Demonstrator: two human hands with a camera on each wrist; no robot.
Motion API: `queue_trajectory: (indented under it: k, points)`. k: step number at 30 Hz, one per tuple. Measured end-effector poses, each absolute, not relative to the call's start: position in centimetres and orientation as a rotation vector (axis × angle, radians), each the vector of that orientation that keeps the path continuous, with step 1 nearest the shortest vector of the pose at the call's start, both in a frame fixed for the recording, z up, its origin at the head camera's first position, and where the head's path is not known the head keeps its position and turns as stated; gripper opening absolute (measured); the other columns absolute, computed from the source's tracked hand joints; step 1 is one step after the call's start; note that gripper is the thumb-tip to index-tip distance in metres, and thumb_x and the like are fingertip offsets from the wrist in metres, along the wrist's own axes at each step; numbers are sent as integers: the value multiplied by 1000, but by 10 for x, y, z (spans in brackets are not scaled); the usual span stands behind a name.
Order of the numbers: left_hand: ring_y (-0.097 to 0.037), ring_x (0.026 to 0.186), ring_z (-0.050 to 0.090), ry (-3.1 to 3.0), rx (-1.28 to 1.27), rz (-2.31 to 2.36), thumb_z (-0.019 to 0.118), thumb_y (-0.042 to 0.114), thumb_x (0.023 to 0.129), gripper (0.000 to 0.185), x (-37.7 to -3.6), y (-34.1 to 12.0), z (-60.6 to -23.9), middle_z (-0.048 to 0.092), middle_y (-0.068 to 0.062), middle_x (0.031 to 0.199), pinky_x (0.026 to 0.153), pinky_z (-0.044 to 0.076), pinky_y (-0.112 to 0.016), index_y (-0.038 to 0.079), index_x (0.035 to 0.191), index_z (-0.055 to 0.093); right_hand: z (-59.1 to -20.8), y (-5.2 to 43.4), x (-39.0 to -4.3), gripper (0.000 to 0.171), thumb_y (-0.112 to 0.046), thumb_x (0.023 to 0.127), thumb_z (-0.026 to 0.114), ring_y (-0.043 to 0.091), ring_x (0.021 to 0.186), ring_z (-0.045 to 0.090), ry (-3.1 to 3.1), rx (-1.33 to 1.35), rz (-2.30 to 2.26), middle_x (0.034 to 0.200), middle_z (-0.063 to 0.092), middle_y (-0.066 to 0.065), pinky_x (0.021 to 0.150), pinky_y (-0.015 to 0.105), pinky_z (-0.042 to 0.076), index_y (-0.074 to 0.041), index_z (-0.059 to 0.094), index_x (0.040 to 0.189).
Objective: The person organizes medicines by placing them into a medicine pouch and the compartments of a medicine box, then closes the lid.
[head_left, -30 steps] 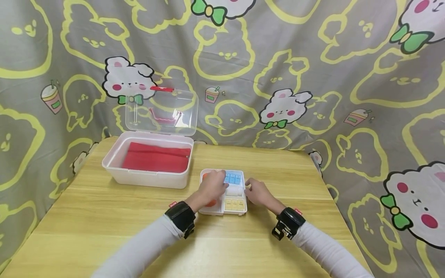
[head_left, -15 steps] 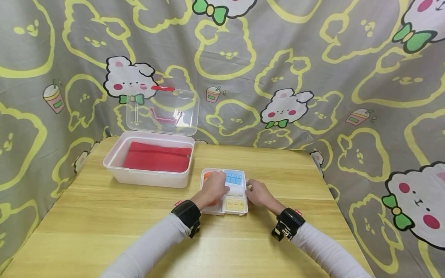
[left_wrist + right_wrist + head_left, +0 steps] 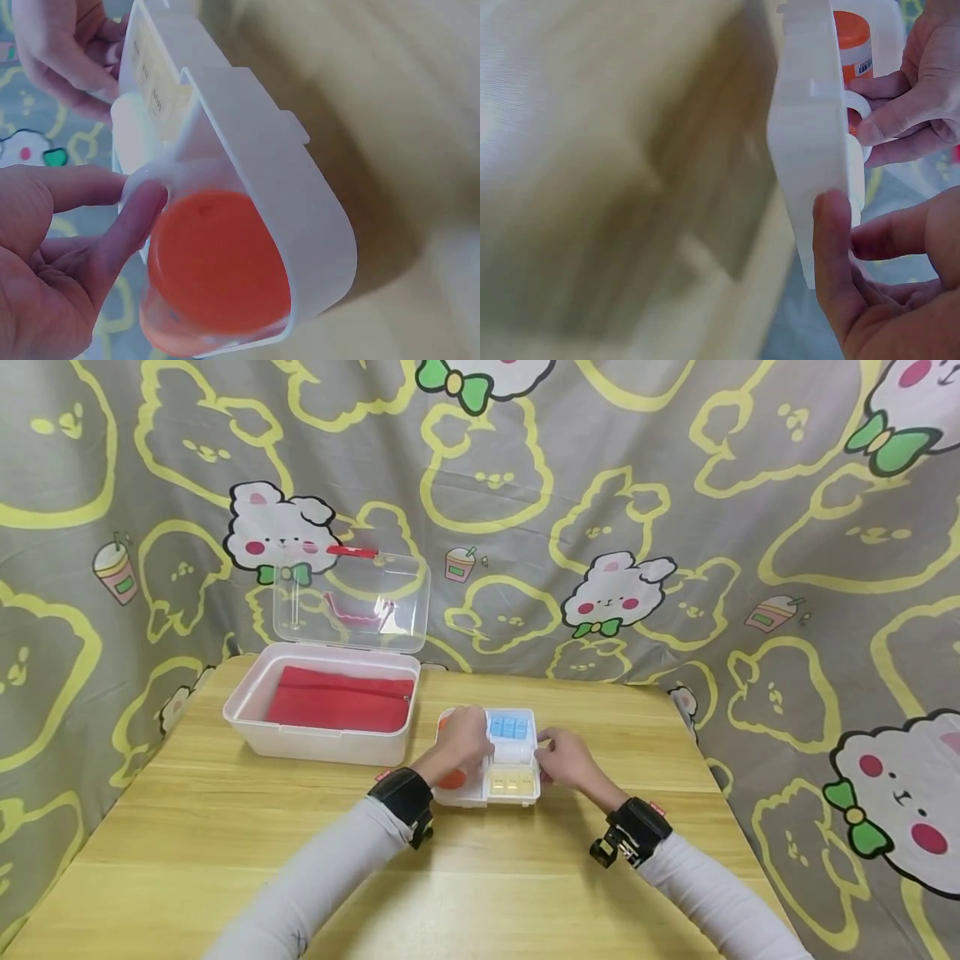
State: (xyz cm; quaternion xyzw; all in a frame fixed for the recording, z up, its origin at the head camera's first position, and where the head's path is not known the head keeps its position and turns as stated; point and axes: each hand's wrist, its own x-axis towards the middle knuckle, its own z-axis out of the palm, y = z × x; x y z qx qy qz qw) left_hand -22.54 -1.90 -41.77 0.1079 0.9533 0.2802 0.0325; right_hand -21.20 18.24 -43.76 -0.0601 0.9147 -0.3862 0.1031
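A white compartment case (image 3: 474,797) is between my hands over the wooden table. It holds orange-capped bottles (image 3: 217,259) on the left, blue lidded pill compartments (image 3: 510,727), a white roll (image 3: 514,752) and pale yellow pill compartments (image 3: 513,781). My left hand (image 3: 463,739) reaches over the bottle side and pinches a small whitish, ring-shaped piece (image 3: 859,112) between thumb and fingers; its exact kind is unclear. At the right edge, my right hand (image 3: 567,760) grips the case wall, a digit pressed on its outside in the right wrist view.
A translucent bin (image 3: 318,739) stands at the back left with its clear lid (image 3: 352,602) raised. Inside it lies a red zippered pouch (image 3: 337,700). A patterned curtain (image 3: 495,610) hangs behind the table (image 3: 600,885).
The case has shifted away from me and slightly right, and both hands have moved along with it. The bin and its raised lid have stayed put.
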Motion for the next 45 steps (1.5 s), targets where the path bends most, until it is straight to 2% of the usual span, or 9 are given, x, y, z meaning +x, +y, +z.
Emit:
queue_trajectory:
  k: [4, 8, 15, 20, 26, 30, 32, 40, 45]
  points:
    - [-16, 48, 56, 2967, 372, 809, 77, 5, 75, 39, -236, -21, -385, 53, 1, 49, 47, 43, -24, 14, 53, 46, -413, 183, -218, 41, -4, 94, 53, 22, 51, 65, 2739, -169, -1208, 71, 67, 13, 51, 34, 59, 11, 57, 132]
    - [-14, 46, 61, 2942, 383, 829, 74, 4, 77, 31, -247, -26, -352, 61, -2, 52, 44, 46, -22, 12, 56, 51, -391, 182, -224, 42, -6, 95, 52, 20, 50, 63, 2774, -198, -1290, 73, 66, 15, 48, 31, 57, 8, 58, 134]
    - [-14, 46, 59, 2922, 306, 800, 73, 5, 79, 27, -261, -47, -301, 61, -3, 56, 40, 42, -20, 10, 60, 55, -359, 161, -231, 44, -14, 98, 51, 19, 57, 65, 2775, -252, -1360, 80, 67, 17, 54, 31, 59, 4, 55, 138]
    - [-14, 46, 58, 2936, 260, 744, 73, 5, 80, 20, -270, -69, -281, 60, -3, 58, 41, 43, -20, 7, 64, 61, -346, 138, -233, 44, -17, 102, 53, 21, 61, 67, 2746, -312, -1415, 85, 69, 17, 58, 33, 61, 2, 53, 141]
    - [-19, 50, 63, 2957, 169, 759, 73, 7, 82, 4, -278, -104, -269, 68, -9, 71, 43, 45, -23, 3, 81, 75, -344, 110, -233, 47, -23, 105, 52, 25, 60, 68, 2691, -397, -1481, 81, 67, 14, 59, 34, 61, -2, 48, 147]
    - [-22, 55, 65, 2936, 84, 855, 73, 4, 82, 19, -281, -132, -265, 72, -18, 86, 48, 53, -28, -1, 100, 77, -350, 92, -234, 46, -25, 107, 50, 23, 61, 68, 2652, -419, -1514, 83, 67, 14, 58, 34, 61, 0, 49, 145]
    - [-22, 56, 66, 2932, 47, 869, 74, 3, 81, 24, -282, -145, -265, 73, -19, 89, 50, 56, -31, -2, 104, 76, -354, 83, -235, 44, -24, 106, 51, 22, 59, 68, 2636, -413, -1522, 82, 67, 13, 58, 33, 62, 1, 50, 143]
    - [-22, 52, 63, 2957, -151, 832, 69, 0, 80, 15, -285, -198, -270, 65, -14, 66, 49, 55, -33, -7, 92, 73, -385, 51, -237, 44, -21, 105, 53, 15, 57, 67, 2594, -421, -1430, 82, 67, 12, 63, 37, 63, 2, 51, 142]
    - [-26, 56, 63, 2946, -273, 834, 67, 3, 83, 14, -285, -227, -277, 63, -15, 67, 51, 53, -33, -8, 92, 69, -401, 31, -233, 48, -24, 104, 55, 15, 58, 68, 2553, -405, -1447, 81, 68, 10, 62, 34, 63, 1, 49, 144]
